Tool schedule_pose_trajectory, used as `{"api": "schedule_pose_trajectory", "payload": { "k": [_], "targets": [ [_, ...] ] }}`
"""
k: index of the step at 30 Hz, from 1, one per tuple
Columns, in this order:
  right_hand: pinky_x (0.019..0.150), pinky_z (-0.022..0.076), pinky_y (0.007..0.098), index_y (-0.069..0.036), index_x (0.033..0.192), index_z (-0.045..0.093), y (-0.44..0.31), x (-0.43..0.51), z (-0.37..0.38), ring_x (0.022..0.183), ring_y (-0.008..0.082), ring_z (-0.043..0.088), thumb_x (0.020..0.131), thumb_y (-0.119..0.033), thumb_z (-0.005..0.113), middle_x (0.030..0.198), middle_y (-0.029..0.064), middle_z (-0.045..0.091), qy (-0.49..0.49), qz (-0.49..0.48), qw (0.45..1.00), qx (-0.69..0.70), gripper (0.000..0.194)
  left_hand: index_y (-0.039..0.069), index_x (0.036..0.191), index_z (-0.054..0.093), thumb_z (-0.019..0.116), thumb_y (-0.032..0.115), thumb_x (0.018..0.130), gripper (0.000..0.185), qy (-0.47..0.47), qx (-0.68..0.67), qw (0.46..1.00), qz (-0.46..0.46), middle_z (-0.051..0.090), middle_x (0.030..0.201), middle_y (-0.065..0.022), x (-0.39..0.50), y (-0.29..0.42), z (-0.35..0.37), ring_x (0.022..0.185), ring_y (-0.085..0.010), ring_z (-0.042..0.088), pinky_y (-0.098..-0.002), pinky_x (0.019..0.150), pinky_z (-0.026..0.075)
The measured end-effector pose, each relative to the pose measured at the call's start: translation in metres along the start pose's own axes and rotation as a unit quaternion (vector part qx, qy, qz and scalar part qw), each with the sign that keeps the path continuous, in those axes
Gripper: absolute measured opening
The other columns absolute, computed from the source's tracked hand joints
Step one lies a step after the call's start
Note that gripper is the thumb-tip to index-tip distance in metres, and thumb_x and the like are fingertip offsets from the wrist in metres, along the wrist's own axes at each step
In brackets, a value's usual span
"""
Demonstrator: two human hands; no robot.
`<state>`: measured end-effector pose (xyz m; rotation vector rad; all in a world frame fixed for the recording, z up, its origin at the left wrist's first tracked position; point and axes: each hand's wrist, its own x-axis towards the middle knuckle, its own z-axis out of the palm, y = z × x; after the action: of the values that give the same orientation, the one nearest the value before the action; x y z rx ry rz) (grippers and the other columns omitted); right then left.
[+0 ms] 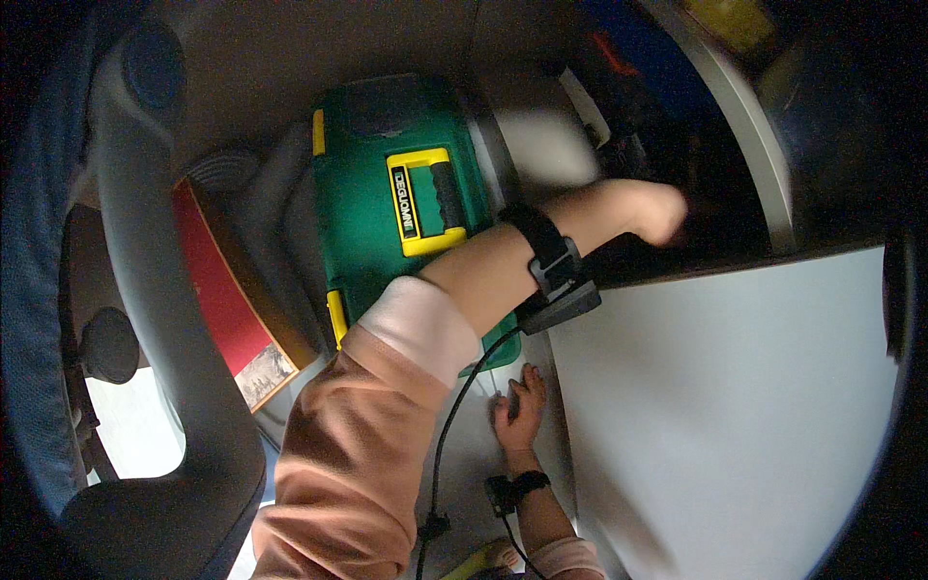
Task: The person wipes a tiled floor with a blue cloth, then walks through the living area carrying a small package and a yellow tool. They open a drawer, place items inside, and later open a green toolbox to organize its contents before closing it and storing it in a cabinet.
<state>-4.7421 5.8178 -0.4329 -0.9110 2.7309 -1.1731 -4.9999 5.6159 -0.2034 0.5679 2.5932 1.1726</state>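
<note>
My left hand [658, 212] reaches into the dark opening of a cabinet, past a green plastic tool case. It is blurred and its fingers are lost in shadow, so what it touches is hidden. The left forearm crosses over the lower part of the green case [362, 210], which has a yellow-and-black handle [449, 196] bearing writing and yellow latches. Below the case, my right hand [519, 419] rests on the pale floor [464, 457], fingers spread, with nothing visible in it. Each arm wears a black strap with a cabled device.
A white panel [725, 391] stands on the right beside the cabinet opening. Within the opening are a pale rounded object [547, 145] and an orange-red item [612, 54]. To the left are a grey chair frame [138, 239] and a red wood-edged board [221, 279]. A cable [437, 464] hangs in front.
</note>
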Motion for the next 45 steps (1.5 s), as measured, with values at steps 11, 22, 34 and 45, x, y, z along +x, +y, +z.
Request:
{"api": "schedule_pose_trajectory", "payload": {
  "k": [11, 22, 34, 45],
  "targets": [
    [0.107, 0.0253, 0.0507, 0.003, 0.100, 0.057, 0.001, 0.000, -0.003, 0.127, 0.0415, 0.037, 0.078, -0.014, 0.058, 0.136, 0.0232, 0.043, -0.018, 0.022, 0.999, 0.015, 0.028, -0.005, 0.107, 0.058, 0.056, 0.012, 0.082, 0.030, 0.098, -0.230, 0.967, 0.052, 0.066, 0.090, -0.0149, -0.014, -0.056, -0.026, 0.078, -0.0231, 0.064, -0.0373, 0.067, 0.053],
    [0.106, 0.0263, 0.0524, 0.001, 0.102, 0.055, 0.000, 0.002, -0.005, 0.125, 0.0426, 0.039, 0.078, -0.014, 0.059, 0.134, 0.0235, 0.044, -0.010, 0.008, 1.000, 0.001, 0.029, -0.004, 0.125, 0.048, 0.050, 0.057, 0.085, 0.073, 0.153, -0.377, 0.867, -0.287, 0.053, 0.123, -0.0228, -0.022, -0.084, 0.032, 0.115, -0.0380, 0.049, -0.0520, 0.093, 0.041],
    [0.104, 0.0281, 0.0539, 0.001, 0.101, 0.056, 0.011, -0.002, -0.001, 0.123, 0.0438, 0.040, 0.078, -0.018, 0.058, 0.132, 0.0244, 0.046, -0.014, 0.000, 1.000, 0.009, 0.030, -0.002, 0.140, 0.028, 0.040, 0.057, 0.089, 0.079, 0.104, -0.407, 0.860, -0.290, 0.037, 0.138, -0.0255, -0.001, -0.090, 0.037, 0.126, -0.0370, 0.039, -0.0489, 0.104, 0.030],
    [0.105, 0.0254, 0.0541, 0.002, 0.101, 0.058, 0.006, -0.003, -0.001, 0.125, 0.0439, 0.038, 0.079, -0.022, 0.056, 0.134, 0.0236, 0.045, -0.008, 0.015, 1.000, 0.014, 0.032, 0.009, 0.143, 0.009, 0.044, 0.063, 0.084, 0.088, 0.001, -0.406, 0.903, -0.140, 0.022, 0.144, -0.0217, -0.013, -0.024, 0.044, 0.133, -0.0328, 0.021, -0.0449, 0.108, 0.021]
  ]
}}
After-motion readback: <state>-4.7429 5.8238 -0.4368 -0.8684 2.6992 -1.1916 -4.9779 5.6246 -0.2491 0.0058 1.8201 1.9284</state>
